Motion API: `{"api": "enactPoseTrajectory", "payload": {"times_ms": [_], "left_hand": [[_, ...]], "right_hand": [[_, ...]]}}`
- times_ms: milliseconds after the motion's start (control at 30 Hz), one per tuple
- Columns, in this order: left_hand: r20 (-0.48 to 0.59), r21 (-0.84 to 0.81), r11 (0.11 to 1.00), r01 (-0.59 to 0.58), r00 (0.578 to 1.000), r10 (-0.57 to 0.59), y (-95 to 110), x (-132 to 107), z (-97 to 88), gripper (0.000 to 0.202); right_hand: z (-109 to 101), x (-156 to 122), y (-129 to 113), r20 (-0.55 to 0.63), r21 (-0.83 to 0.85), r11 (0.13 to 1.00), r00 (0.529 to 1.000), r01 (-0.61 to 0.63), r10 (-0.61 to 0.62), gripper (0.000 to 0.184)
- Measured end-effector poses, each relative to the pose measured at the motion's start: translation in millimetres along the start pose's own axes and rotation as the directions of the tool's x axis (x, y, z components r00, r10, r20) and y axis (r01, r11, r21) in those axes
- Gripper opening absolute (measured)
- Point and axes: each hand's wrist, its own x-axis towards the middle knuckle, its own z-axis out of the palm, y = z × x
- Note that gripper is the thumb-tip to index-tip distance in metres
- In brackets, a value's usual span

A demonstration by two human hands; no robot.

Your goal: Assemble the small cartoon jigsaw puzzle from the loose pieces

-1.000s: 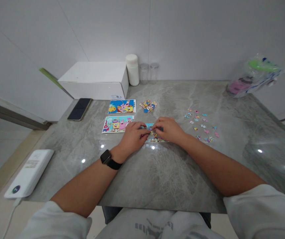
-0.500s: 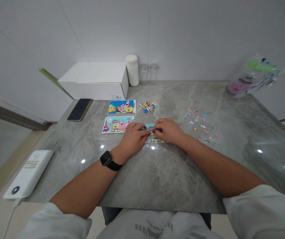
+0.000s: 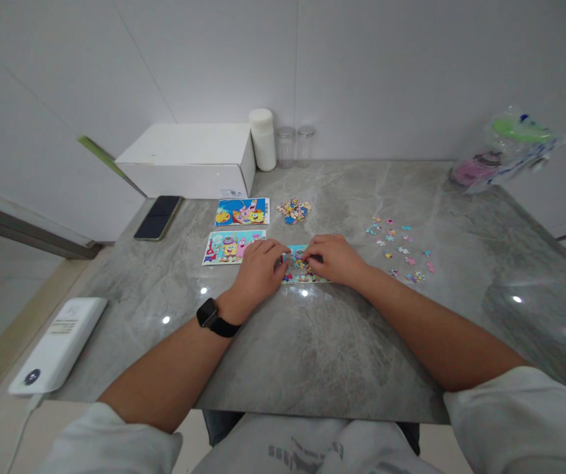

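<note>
A small, partly assembled cartoon jigsaw puzzle [image 3: 299,270] lies flat on the grey marble table [image 3: 312,342]. My left hand [image 3: 257,270], with a black watch [image 3: 208,313] on its wrist, rests curled at the puzzle's left edge. Its fingertips touch the puzzle. My right hand [image 3: 336,259] is curled at the right edge, fingertips pressed on the top of the puzzle. Whether either hand pinches a loose piece is hidden. A heap of loose pieces [image 3: 293,210] lies just behind. Several scattered pieces [image 3: 401,251] lie to the right.
Two picture cards [image 3: 242,211] [image 3: 228,247] lie left of the puzzle. A black phone [image 3: 157,216], a white box [image 3: 189,160], a white bottle [image 3: 263,139] and two clear jars [image 3: 296,145] stand behind. A plastic bag [image 3: 505,150] sits far right, a white device [image 3: 56,342] near left.
My left hand has slid a little to the left, uncovering more of the puzzle. My right hand has shifted only slightly at the puzzle's right edge.
</note>
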Motion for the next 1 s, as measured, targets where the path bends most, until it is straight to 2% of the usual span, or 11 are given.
{"api": "enactPoseTrajectory", "payload": {"times_ms": [367, 667, 1000], "left_hand": [[0.041, 0.018, 0.999, 0.033, 0.999, -0.034, 3, 4, 10.7, 0.016], [0.040, 0.020, 1.000, 0.016, 0.999, -0.017, 0, 4, 13.0, 0.017], [0.049, 0.012, 0.999, 0.030, 0.998, -0.031, 1, 4, 12.6, 0.016]], "right_hand": [[0, 0, -1, 0.003, -0.019, 1.000, 1.000, 0.005, -0.005, 0.026], [-2, -1, -4, -0.004, -0.030, 1.000, 1.000, 0.007, -0.007, 0.020], [1, 0, -5, -0.011, -0.030, 1.000, 1.000, 0.001, -0.001, 0.020]]}}
